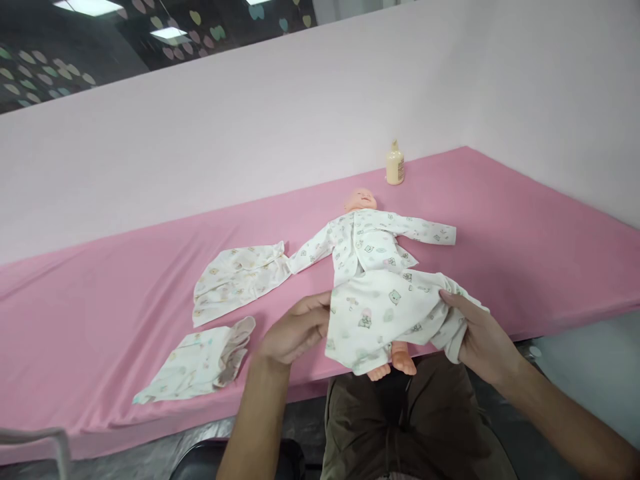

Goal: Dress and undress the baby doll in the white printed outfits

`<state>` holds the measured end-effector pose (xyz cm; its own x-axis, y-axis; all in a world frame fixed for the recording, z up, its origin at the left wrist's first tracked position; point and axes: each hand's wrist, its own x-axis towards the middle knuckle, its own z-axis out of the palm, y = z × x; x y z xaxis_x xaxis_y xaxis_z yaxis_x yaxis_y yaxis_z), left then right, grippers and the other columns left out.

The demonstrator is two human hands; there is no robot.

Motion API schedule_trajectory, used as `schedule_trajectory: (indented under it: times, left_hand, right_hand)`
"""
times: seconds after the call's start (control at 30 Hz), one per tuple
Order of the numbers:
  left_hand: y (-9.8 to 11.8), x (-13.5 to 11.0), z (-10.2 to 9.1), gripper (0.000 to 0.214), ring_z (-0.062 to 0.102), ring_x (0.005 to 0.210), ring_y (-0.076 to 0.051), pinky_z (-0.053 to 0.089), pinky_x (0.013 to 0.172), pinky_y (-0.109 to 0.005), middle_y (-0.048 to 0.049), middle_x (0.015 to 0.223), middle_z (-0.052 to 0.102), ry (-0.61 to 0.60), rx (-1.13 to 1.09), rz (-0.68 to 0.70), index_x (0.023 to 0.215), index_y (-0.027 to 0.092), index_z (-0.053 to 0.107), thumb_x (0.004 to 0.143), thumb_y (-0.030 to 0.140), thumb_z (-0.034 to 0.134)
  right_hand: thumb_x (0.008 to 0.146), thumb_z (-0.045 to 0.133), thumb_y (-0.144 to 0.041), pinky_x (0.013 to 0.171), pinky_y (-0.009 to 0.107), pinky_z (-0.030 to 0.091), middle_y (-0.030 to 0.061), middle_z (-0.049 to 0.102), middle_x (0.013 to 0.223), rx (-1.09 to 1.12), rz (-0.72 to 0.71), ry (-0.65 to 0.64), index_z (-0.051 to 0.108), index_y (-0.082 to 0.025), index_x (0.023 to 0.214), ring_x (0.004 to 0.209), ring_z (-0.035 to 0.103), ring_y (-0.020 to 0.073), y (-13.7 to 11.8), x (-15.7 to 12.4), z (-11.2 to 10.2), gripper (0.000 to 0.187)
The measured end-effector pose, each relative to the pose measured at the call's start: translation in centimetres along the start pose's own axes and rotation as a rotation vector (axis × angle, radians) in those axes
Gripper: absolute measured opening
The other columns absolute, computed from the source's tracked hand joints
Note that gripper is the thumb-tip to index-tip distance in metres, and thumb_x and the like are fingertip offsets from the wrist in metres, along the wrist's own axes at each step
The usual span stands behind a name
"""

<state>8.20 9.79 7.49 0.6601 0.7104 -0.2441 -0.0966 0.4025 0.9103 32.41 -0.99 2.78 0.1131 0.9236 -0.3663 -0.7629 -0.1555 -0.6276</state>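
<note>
A baby doll (361, 199) lies on its back on the pink padded surface (125, 293), dressed in a white printed top (367, 243). White printed trousers (385, 313) cover its legs, and its bare feet (393, 365) stick out past the near edge. My left hand (295, 330) pinches the trousers' left side. My right hand (477, 333) grips bunched fabric on their right side.
Two more folded printed garments lie to the left, one (240, 280) beside the doll's arm and one (200, 363) near the front edge. A cream bottle (395, 164) stands at the back by the pink wall. My lap in dark trousers (400, 427) is below.
</note>
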Motion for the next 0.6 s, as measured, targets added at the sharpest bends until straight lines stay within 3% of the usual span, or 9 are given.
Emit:
schedule_trajectory:
  times: [0.1,0.2,0.3,0.4,0.47,0.6]
  left_hand:
    - [-0.1,-0.7,1.0,0.032,0.066,0.073,-0.015,0.049,0.060,-0.020,-0.0072,0.089,0.073,0.151,-0.085,0.070,0.107,0.013,0.072,0.078,0.025,0.067]
    - [-0.5,-1.0,2.9,0.039,0.064,0.078,-0.016,0.048,0.064,-0.022,-0.0076,0.091,0.071,0.266,-0.033,0.123,0.113,0.014,0.068,0.087,0.043,0.061]
    - [-1.1,-1.4,4.4,0.040,0.058,0.070,-0.013,0.044,0.063,-0.022,-0.0036,0.080,0.065,0.248,0.168,0.102,0.109,0.016,0.066,0.089,0.050,0.058]
    - [-1.5,-2.1,4.9,0.036,0.042,0.058,-0.008,0.034,0.056,-0.021,0.0023,0.064,0.050,0.254,0.463,0.121,0.080,0.016,0.061,0.091,0.049,0.055]
    - [-1.7,-2.5,5.0,0.039,0.038,0.059,-0.008,0.032,0.055,-0.021,0.0025,0.064,0.045,0.295,0.621,0.186,0.071,0.015,0.055,0.092,0.048,0.053]
    - [-1.9,-2.9,5.1,0.023,0.048,0.069,-0.010,0.039,0.064,-0.022,-0.0002,0.078,0.056,0.427,0.763,0.371,0.086,0.017,0.064,0.091,0.040,0.058]
  right_hand:
    - [0.078,0.076,-0.034,0.083,0.034,0.057,0.0073,0.075,0.102,0.000,0.060,-0.064,0.071,-0.020,0.108,0.099,0.069,0.0252,1.4,-0.5,0.2,0.033]
    - [0.075,0.079,-0.037,0.080,0.036,0.056,0.0085,0.076,0.094,-0.012,0.158,-0.165,0.073,-0.018,0.100,0.091,0.070,0.0258,2.8,-0.8,0.7,0.032]
    - [0.075,0.079,-0.034,0.081,0.037,0.054,0.0092,0.075,0.093,-0.031,0.209,-0.226,0.073,-0.016,0.099,0.090,0.070,0.0248,3.5,-1.0,1.7,0.031]
    - [0.076,0.077,-0.031,0.080,0.035,0.053,0.0078,0.074,0.095,-0.011,0.185,-0.184,0.072,-0.017,0.105,0.090,0.069,0.0234,3.7,-1.0,3.0,0.033]
    - [0.075,0.077,-0.030,0.075,0.034,0.053,0.0062,0.074,0.093,0.015,0.164,-0.147,0.071,-0.018,0.106,0.085,0.068,0.0223,3.7,-1.0,3.7,0.034]
    - [0.078,0.074,-0.032,0.068,0.031,0.052,0.0052,0.072,0.088,0.043,0.133,-0.161,0.070,-0.018,0.105,0.076,0.066,0.0195,4.0,-1.0,4.5,0.031]
